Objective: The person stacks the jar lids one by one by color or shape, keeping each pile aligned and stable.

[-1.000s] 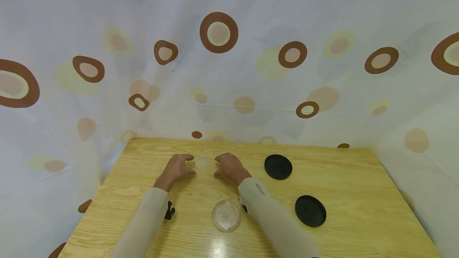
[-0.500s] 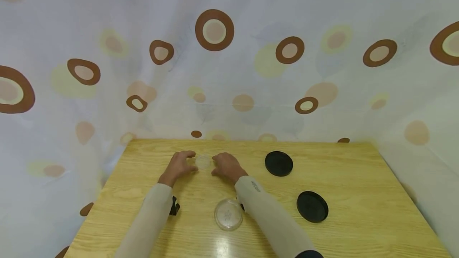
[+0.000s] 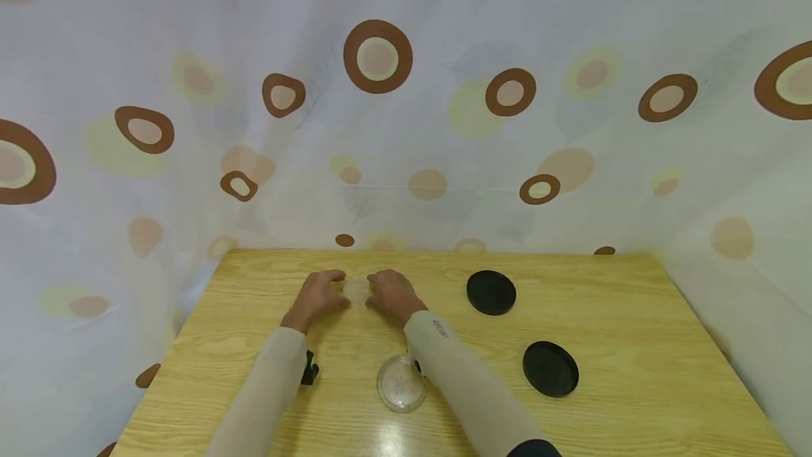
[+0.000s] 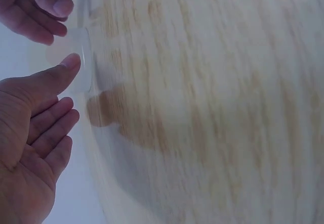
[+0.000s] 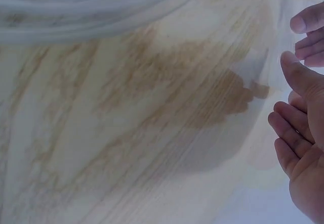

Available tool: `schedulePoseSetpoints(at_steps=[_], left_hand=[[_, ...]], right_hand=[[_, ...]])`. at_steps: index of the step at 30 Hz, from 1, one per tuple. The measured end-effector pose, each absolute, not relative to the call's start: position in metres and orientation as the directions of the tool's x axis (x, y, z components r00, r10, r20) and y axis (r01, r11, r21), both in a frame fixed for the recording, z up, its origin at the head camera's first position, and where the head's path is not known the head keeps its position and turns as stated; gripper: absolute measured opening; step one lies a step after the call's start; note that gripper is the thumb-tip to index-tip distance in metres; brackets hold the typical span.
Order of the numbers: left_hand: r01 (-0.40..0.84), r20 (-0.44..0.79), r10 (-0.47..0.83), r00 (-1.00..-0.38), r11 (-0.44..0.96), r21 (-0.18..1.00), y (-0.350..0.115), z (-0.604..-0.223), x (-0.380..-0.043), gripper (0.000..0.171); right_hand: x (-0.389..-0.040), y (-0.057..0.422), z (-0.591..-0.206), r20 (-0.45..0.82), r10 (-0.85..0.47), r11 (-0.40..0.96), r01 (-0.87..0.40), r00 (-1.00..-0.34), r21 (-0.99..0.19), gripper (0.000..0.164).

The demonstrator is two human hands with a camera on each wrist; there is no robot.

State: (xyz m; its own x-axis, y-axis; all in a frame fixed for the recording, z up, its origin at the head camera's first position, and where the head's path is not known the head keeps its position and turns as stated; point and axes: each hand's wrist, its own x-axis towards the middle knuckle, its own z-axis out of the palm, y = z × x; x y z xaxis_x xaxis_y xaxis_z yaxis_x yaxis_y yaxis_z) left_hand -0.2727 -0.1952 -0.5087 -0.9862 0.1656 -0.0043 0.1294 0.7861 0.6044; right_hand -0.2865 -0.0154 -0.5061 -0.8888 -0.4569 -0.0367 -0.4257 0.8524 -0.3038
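A small, round, clear container (image 3: 357,290) stands near the back of the wooden table, between the two hands. My left hand (image 3: 316,299) is at its left side, thumb and fingers spread in a loose C. In the left wrist view the thumb overlaps the see-through wall of the container (image 4: 84,42), and the fingers look relaxed. From the right, my right hand (image 3: 391,294) curves in with its fingertips right at the container's edge. The right wrist view has that hand's thumb and fingers (image 5: 291,133) apart, nothing pinched between them.
A larger clear round dish (image 3: 401,384) lies nearer, beside the right forearm; its rim (image 5: 101,29) crosses the right wrist view. Two black round shallow dishes (image 3: 491,293) (image 3: 550,369) lie to the right. A patterned cloth (image 3: 431,125) hangs behind the table (image 3: 634,344).
The right hand has shifted left, closing the gap to the small clear container. The left hand has edged slightly toward it. The dishes stay put while the head view shifts a little.
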Motion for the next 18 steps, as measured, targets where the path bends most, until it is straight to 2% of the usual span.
schedulePoseSetpoints(at_steps=[5,8,12,18], left_hand=[[0.115,-0.009,0.159,-0.987,0.75,0.651,-0.193,-0.509,-0.27,0.055],[0.107,-0.008,0.151,-0.989,0.738,0.666,-0.191,-0.51,-0.268,0.056],[0.103,-0.004,0.142,-0.99,0.741,0.663,-0.19,-0.512,-0.266,0.055],[0.127,0.028,0.146,-0.989,0.737,0.664,-0.192,-0.515,-0.268,0.05]], right_hand=[[-0.286,-0.02,-0.508,-0.021,-0.456,0.847,-0.427,-0.89,-0.315,0.028],[-0.286,-0.022,-0.512,0.005,-0.457,0.849,-0.437,-0.89,-0.298,0.024],[-0.287,-0.023,-0.515,0.033,-0.459,0.857,-0.452,-0.888,-0.246,0.028],[-0.287,-0.026,-0.516,0.035,-0.455,0.853,-0.447,-0.89,-0.269,0.026]])
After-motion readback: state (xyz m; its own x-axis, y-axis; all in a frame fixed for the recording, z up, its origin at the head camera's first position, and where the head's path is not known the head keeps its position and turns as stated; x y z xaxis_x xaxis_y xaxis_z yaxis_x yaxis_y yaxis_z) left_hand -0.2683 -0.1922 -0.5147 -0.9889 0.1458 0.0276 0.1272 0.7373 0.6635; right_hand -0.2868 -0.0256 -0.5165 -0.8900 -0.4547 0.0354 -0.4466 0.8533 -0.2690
